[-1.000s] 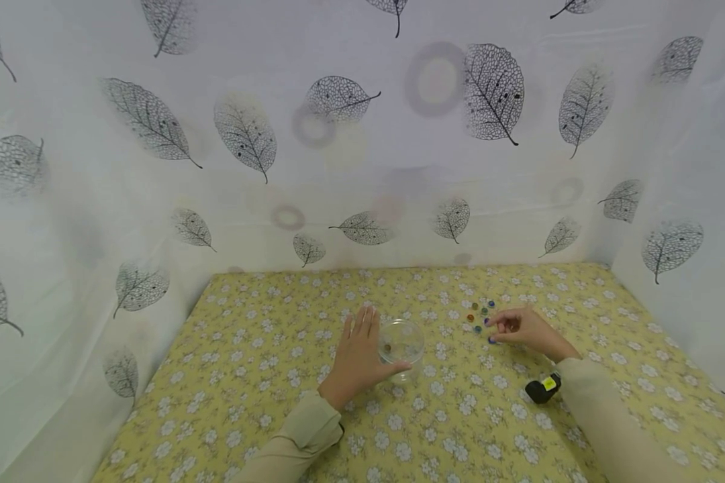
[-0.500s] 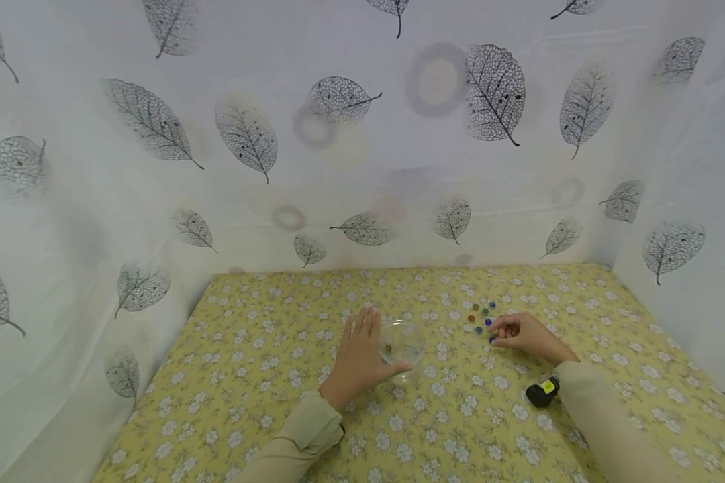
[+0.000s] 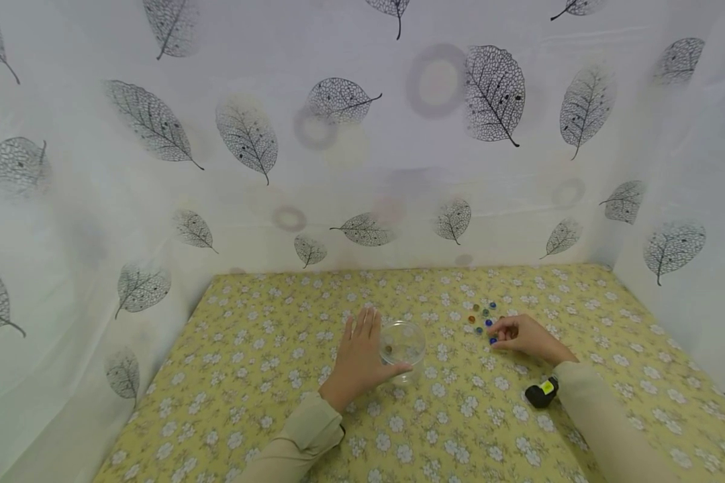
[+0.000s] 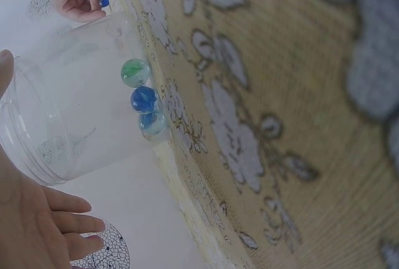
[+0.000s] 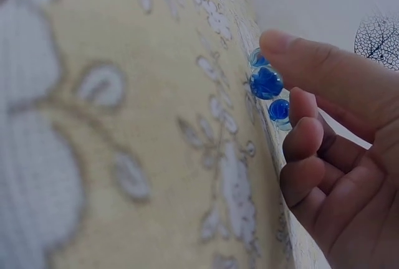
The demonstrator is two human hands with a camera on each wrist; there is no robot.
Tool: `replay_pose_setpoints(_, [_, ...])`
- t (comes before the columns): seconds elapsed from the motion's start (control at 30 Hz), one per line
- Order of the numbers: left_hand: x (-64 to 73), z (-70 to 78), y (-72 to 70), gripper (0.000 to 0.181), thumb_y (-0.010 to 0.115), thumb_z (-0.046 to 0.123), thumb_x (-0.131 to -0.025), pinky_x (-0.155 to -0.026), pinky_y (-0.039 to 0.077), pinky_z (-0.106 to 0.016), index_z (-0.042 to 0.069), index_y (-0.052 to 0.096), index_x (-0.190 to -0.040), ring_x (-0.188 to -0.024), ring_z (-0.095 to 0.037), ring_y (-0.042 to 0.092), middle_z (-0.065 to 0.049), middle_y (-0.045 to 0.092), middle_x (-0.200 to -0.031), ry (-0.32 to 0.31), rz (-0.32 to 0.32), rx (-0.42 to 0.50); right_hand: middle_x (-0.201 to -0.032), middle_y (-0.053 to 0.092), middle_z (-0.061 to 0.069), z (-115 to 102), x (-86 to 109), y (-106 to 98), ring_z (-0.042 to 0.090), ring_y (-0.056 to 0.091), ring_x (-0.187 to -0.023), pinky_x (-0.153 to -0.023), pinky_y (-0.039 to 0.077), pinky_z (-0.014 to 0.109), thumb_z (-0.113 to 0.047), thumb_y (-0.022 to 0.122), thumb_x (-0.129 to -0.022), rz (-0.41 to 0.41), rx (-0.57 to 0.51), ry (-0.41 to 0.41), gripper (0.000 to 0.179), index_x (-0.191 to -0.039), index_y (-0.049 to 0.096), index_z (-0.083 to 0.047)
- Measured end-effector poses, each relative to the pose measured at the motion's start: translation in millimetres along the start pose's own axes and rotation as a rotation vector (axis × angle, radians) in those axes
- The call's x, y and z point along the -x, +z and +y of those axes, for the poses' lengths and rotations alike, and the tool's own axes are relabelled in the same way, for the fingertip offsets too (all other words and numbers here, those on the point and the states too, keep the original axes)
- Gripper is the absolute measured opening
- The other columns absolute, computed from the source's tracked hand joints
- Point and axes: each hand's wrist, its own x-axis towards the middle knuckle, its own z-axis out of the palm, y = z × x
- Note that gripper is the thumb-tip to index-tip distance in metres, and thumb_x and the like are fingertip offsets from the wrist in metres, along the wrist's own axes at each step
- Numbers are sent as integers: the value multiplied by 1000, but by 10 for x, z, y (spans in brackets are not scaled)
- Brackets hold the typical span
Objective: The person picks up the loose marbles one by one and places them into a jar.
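Note:
My left hand (image 3: 355,362) lies with straight fingers along the left side of a clear plastic jar (image 3: 412,345), its thumb across the near side. In the left wrist view, the jar stands upright and holds a green marble (image 4: 135,73), a blue marble (image 4: 144,99) and a bluish-white marble (image 4: 153,124) at its bottom. To the right, my right hand (image 3: 528,335) reaches low to the table with thumb and index finger apart. A blue marble (image 5: 266,83) sits right at those fingertips, close against the thumb. The right hand's other fingers are curled in.
Several loose marbles lie just beyond the right hand, among them an orange marble (image 3: 471,319) and another blue marble (image 3: 489,323). A yellow flowered cloth (image 3: 248,376) covers the table. White leaf-print curtains (image 3: 399,147) enclose the back and sides.
My right hand has come down slightly and towards me, its index finger shifting off the farther blue marble to the nearer one. The left hand and jar stay in place.

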Motion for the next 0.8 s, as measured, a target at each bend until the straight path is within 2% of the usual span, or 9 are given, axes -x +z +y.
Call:
replay_pose_setpoints(0.23, [1,-3,14,110,51,76,-76,-118,17,-52,-2,24,-148,-145,-33,20,-19,24,-154,2,3,-12,-76,60,4,-11,1,15,6,50,-60,-54,45,23,-17,72,-82,-3,18,-10,28,-104,68,0])
replay_pose_setpoints(0.47, [-10,-11,31,110,49,78,-76,-118,16,-52,-2,25,-147,-145,-32,18,-18,23,-155,1,-1,-17,-79,60,8,-19,-1,17,7,51,-62,-56,46,23,-16,72,-82,-19,-9,3,29,-105,67,1])
replay_pose_setpoints(0.8, [0,2,13,110,52,76,-76,-117,17,-53,-3,24,-148,-145,-33,19,-20,24,-154,4,1,-1,-78,61,6,-7,-20,7,5,52,-62,-56,47,23,-17,72,-82,-15,38,29,26,-102,69,-1])
